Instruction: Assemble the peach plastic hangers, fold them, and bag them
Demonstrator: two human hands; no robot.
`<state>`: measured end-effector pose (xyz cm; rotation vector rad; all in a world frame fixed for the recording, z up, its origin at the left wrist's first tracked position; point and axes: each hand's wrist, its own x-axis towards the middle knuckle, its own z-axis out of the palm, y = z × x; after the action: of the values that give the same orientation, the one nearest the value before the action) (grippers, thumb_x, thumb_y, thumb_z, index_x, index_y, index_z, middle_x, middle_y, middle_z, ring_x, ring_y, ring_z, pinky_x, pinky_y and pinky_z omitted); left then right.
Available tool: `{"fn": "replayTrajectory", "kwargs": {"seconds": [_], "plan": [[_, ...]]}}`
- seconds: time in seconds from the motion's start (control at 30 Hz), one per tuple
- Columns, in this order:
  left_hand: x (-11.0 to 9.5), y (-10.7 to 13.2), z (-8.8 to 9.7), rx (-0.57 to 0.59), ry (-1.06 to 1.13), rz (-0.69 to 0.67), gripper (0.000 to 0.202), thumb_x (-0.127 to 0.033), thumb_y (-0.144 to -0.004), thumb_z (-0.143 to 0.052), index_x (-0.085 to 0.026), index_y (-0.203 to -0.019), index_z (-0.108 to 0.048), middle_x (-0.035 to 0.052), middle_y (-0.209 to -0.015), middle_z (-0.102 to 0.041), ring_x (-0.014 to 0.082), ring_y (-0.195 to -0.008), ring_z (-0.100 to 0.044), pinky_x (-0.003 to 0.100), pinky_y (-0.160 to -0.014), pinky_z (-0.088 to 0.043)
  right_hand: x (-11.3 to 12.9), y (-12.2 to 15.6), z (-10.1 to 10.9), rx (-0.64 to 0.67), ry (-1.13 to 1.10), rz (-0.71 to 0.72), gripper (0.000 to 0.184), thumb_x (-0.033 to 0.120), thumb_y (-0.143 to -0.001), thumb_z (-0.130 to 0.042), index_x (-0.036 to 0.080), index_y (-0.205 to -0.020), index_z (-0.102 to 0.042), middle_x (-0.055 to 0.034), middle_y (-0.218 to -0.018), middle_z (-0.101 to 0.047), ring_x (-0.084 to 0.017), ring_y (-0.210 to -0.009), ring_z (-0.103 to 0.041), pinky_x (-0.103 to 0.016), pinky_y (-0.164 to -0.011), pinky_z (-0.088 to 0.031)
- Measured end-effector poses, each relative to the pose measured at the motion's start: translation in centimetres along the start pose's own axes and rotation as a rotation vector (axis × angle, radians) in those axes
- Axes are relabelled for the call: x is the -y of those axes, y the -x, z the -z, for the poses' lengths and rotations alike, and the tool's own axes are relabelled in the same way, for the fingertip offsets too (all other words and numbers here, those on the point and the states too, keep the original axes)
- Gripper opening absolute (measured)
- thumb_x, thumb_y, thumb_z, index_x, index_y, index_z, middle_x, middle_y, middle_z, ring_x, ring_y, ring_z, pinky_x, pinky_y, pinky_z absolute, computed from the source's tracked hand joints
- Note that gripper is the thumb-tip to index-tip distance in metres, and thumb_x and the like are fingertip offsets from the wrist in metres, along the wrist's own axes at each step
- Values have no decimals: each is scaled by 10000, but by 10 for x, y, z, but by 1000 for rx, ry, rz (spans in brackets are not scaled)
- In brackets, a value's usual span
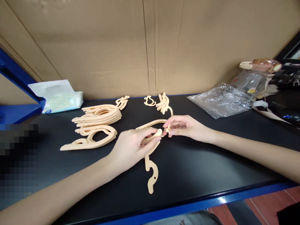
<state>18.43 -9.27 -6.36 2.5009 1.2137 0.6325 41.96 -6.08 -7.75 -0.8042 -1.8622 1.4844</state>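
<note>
My left hand (pixel 134 140) pinches a beige plastic hanger arm (pixel 158 132), its rounded end sticking out past the fingertips. Close to that end, my right hand (pixel 185 128) holds a small curved beige hanger piece (pixel 168 128) between thumb and fingers. Whether the two pieces touch, I cannot tell. Beneath and beyond the hands lies another long hanger arm (pixel 150 123), partly covered. In front of my left hand, a beige hanger hook (pixel 153 178) with a small hole lies on the black table, beside a further piece partly hidden by the hand.
To the left are stacked beige folding hangers (pixel 100 117). Small hook pieces (pixel 149 101) and short arms (pixel 163 102) lie at the back. A tissue pack (pixel 62 100) stands back left. Clear plastic bag (pixel 217 101) and transparent bottle (pixel 250 81) are at right, before a cardboard wall (pixel 105 47).
</note>
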Motion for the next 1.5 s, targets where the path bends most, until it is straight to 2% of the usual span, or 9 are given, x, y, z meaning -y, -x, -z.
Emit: {"fn": "replayTrajectory", "kwargs": {"seconds": [0.1, 0.27, 0.5, 0.6, 0.7, 0.8, 0.97, 1.17, 1.5], "plan": [[2, 0, -1, -19, -21, -56, 272, -394, -962, -450, -222, -917, -656, -66, -598, -489, 75, -491, -374, 191, -500, -269, -1, 0, -1, 24, -6, 17, 176, 249, -883, -619, 170, -1039, -601, -29, -939, -704, -113, -810, -651, -279, -787, -494], [4, 1, -1, -33, -101, -168, 272, -340, -951, -456, -172, -780, -584, -71, -559, -402, 74, -491, -369, 191, -495, -276, 2, -1, -4, 21, 40, 39, 99, 245, -948, -508, 177, -1006, -548, -26, -921, -683, -107, -793, -631, -261, -732, -475], [8, 1, -6, -36, -107, -103, 232, -352, -937, -482, -205, -1082, -586, -86, -566, -513, 81, -438, -432, 191, -479, -320, 2, 2, -7, 39, 71, 88, 88, 254, -968, -475, 188, -1021, -498, -14, -907, -651, -104, -799, -606, -281, -776, -469], [9, 1, -6, -52, -101, -106, 197, -346, -920, -520, -226, -1057, -596, -81, -610, -574, 82, -470, -495, 190, -494, -342, 1, 4, -7, 60, 101, 106, 109, 283, -973, -468, 192, -1030, -489, -17, -931, -641, -109, -816, -602, -293, -791, -467], [8, 0, -5, -52, -79, -137, 144, -326, -908, -554, -252, -1012, -620, -58, -786, -643, 81, -576, -566, 185, -525, -371, 1, 6, -7, 73, 203, 141, 117, 291, -978, -459, 191, -1032, -488, -17, -938, -615, -115, -836, -593, -299, -800, -463], [6, 0, -5, -49, -75, -149, 135, -302, -917, -552, -270, -1006, -647, -39, -888, -630, 89, -662, -590, 182, -541, -390, 3, 7, -8, 74, 337, 178, 99, 278, -981, -450, 191, -1005, -490, -1, -869, -590, -115, -817, -578, -285, -771, -456], [5, -2, -5, -55, -80, -242, 157, -281, -939, -531, -220, -1030, -643, -4, -890, -612, 117, -765, -597, 190, -578, -417, 7, 7, -10, 82, 381, 196, 99, 288, -980, -452, 195, -977, -485, 1, -845, -594, -116, -790, -570, -280, -742, -457], [7, -5, -5, -18, -13, -321, 140, -221, -968, -483, -185, -1028, -604, 7, -909, -606, 125, -819, -588, 218, -708, -451, 7, 6, -9, 91, 380, 196, 97, 281, -973, -469, 189, -972, -499, -2, -844, -618, -111, -780, -581, -269, -731, -460], [10, -7, -7, -12, -9, -343, 215, -212, -990, -415, -147, -1015, -618, 47, -901, -595, 165, -827, -562, 280, -737, -464, 5, 8, -11, 51, 339, 161, 84, 270, -939, -530, 187, -945, -524, -5, -827, -674, -105, -703, -610, -261, -669, -475]]}}
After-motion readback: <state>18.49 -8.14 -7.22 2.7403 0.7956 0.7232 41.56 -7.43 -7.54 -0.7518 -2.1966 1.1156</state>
